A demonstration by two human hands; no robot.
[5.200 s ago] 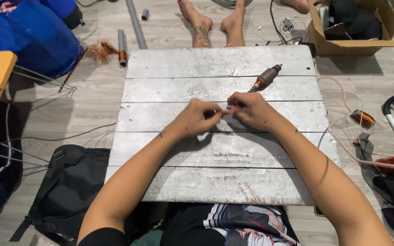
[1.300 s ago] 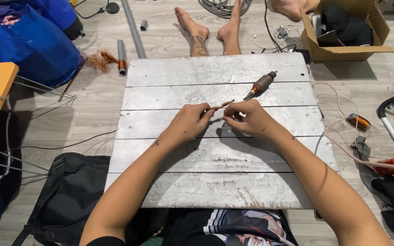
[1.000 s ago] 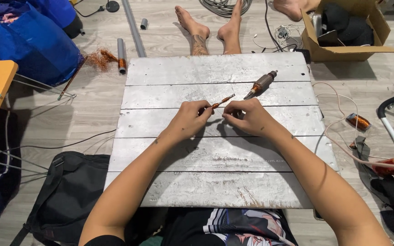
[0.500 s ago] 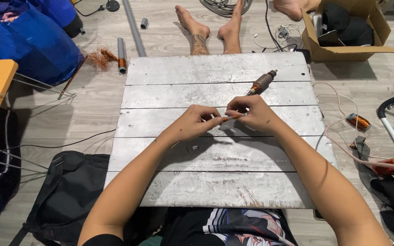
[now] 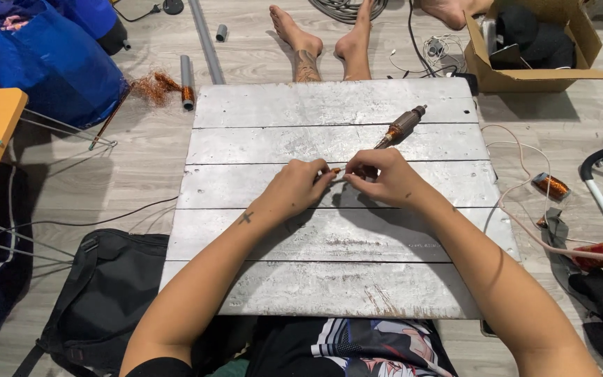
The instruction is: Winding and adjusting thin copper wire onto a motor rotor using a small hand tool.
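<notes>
Both hands meet mid-board, pinching 1 thin copper strand between them. Left hand has thumb and forefinger closed on the strand's left end; right hand is closed on the right end, fingertips nearly touching the left's. The strand itself is mostly hidden by the fingers; only a short copper bit shows in the gap.

Key relation: the rotor lies just beyond the right hand, up and to the right, resting on the board. Its long axis runs diagonally, near end pointing down-left at the right hand's knuckles, far shaft end pointing up-right. The right hand is clearly the nearer; the left sits 1 hand further away, across the pinch. Cannot tell whether the strand joins the rotor winding, since the right hand covers that stretch.

Pose: both forearms come in from the bottom edge and converge in a V, wrists low on the board, palms down, fingers curled inward.

Around: another person's bare feet past the far edge, cardboard box top right, copper scrap on the floor to the left.
</notes>
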